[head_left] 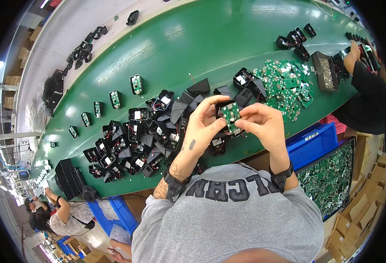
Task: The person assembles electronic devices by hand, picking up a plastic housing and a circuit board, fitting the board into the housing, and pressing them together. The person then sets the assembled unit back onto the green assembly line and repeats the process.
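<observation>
My left hand (203, 127) is closed, its fingers curled around a black plastic housing (219, 106) that is mostly hidden, with the thumb against the near left edge of a green circuit board (231, 116). With thumb and fingers my right hand (265, 124) pinches that board's right edge. The board is tilted upright in front of the housing; whether it sits inside cannot be made out. Left of my hands lies a heap of black housings (139, 114), several with white parts and red wires. Right of them spreads a pile of loose green circuit boards (289, 83).
Housings with boards inside (115, 99) stand in a row on the green table (175, 48). A tray of small metal parts (324, 72) is at the right, near another person's arm (353, 57). Blue bins (313, 144) sit below the near edge. More people work at the far left.
</observation>
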`<state>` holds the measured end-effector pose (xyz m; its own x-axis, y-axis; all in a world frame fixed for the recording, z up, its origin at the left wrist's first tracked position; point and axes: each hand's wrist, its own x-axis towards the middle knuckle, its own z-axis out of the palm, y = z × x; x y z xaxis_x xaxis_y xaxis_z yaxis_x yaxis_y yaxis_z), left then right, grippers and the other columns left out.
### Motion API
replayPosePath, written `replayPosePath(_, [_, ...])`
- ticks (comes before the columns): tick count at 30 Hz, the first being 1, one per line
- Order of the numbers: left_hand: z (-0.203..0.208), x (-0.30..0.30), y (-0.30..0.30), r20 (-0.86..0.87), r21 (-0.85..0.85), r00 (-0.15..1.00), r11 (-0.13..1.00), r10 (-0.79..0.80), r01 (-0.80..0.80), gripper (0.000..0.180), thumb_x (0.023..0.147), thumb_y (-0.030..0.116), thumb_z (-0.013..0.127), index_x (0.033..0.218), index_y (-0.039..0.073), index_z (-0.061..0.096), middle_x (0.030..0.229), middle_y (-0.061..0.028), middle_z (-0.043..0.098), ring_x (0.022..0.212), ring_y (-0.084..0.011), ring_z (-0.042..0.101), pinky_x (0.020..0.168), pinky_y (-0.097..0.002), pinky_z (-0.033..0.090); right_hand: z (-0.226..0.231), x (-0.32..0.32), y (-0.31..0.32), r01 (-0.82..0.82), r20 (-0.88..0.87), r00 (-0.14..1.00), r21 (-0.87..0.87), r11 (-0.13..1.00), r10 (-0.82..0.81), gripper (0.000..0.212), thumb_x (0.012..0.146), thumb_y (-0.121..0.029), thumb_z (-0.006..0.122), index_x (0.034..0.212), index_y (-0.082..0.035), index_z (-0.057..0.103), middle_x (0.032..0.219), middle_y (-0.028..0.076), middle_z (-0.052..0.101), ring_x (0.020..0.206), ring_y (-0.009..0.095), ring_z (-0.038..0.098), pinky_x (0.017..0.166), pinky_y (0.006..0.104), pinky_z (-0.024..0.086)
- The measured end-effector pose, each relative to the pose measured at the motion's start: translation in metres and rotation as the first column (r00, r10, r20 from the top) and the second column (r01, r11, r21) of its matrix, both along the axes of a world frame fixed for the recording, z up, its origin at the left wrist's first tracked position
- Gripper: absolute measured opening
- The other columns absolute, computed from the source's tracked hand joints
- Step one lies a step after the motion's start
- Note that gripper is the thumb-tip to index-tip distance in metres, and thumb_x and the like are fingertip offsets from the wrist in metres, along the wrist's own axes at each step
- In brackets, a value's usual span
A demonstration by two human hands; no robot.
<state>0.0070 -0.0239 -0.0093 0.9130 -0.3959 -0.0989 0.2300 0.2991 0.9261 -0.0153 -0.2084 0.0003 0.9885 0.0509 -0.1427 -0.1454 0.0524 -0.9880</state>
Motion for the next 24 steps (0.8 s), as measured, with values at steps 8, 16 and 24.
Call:
replayPosePath(8, [0.012,-0.011,-0.007,-0.028,0.009,1.0,1.0,-0.01,0.01,0.047,0.091,0.0,0.053,0.136,0.005,0.042,0.121,-0.0098,0.054,0.108,-0.0146,0.056,0.091,-0.0284,0.047,0.009,0.001,0.003,0.032,0.015,0.999,-0.109,0.994,-0.031,0.017,0.074,0.004,0.073,0.087,0.001,0.061,0.075,0.006,0.066,0.062,0.009,0.064,0.054,0.0187,0.049])
replayPosePath(16, [0.018,-0.015,-0.008,0.043,0.082,0.99,0.989,-0.131,0.127,0.058,0.094,0.001,0.052,0.147,0.008,0.028,0.134,-0.0084,0.044,0.122,-0.0153,0.046,0.101,-0.0287,0.039,0.001,0.01,-0.005,0.038,0.373,0.924,-0.307,0.951,0.084,0.043,0.079,0.001,0.069,0.121,0.001,0.058,0.112,0.013,0.065,0.1,0.012,0.061,0.084,0.0248,0.048])
replayPosePath(24, [0.023,-0.015,-0.011,0.032,0.144,0.995,0.985,-0.096,0.09,0.062,0.091,-0.008,0.045,0.148,0.01,0.029,0.122,-0.0036,0.053,0.106,-0.0106,0.055,0.088,-0.0255,0.051,-0.004,0.007,0.004,-0.145,0.053,0.989,0.279,0.949,0.136,0.043,0.085,0.003,0.063,0.126,0.005,0.052,0.113,0.009,0.062,0.102,0.014,0.06,0.088,0.0279,0.049])
